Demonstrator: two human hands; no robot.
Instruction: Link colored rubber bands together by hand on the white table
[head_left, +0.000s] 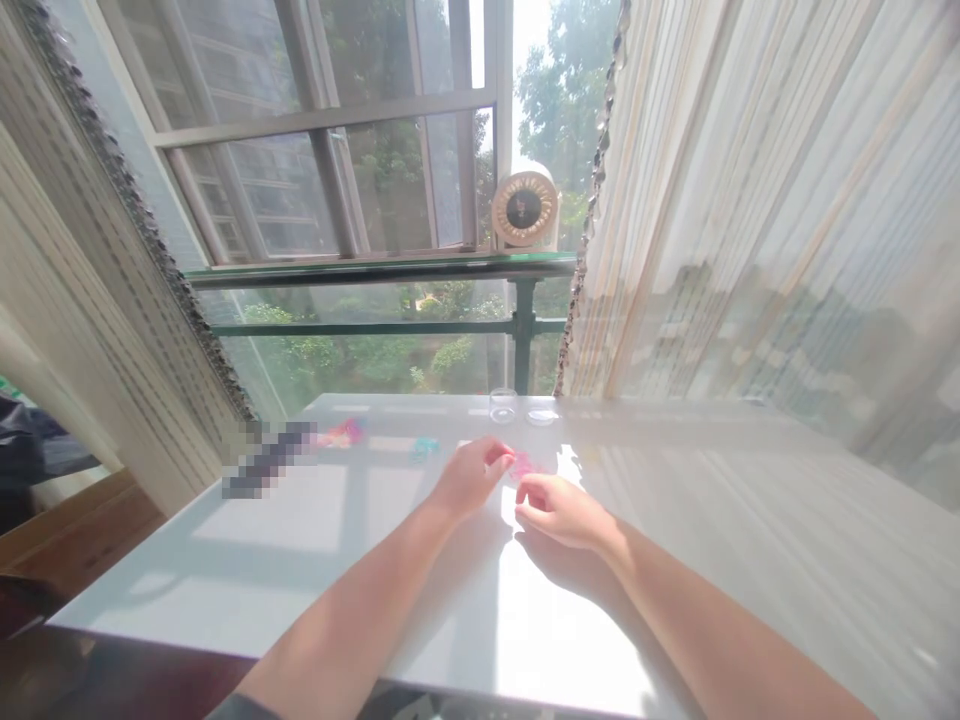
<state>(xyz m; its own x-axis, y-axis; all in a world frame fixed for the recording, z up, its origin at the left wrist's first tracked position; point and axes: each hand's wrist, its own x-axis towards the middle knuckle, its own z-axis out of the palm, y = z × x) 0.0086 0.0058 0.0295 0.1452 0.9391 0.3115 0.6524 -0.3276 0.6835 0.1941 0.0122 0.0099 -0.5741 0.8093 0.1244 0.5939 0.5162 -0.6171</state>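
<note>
Both hands are over the middle of a white table [300, 590]. My left hand [474, 474] has thumb and forefinger pinched together at the left edge of some small pink pieces [523, 465]; whatever is between the fingertips is too small to name. Just below and right of the pink pieces, my right hand [561, 510] is curled with its fingers bent toward the thumb, and anything in it is hidden. Behind the hands stand a clear round container [503, 406] and a clear shallow dish or lid [541, 416].
Small teal pieces [425, 448] lie left of my left hand. Farther left are pink and orange pieces [343, 433] beside a blurred-out dark object [270, 462]. A round white fan [525, 208] stands by the window behind the table, with curtains [720, 200] at both sides.
</note>
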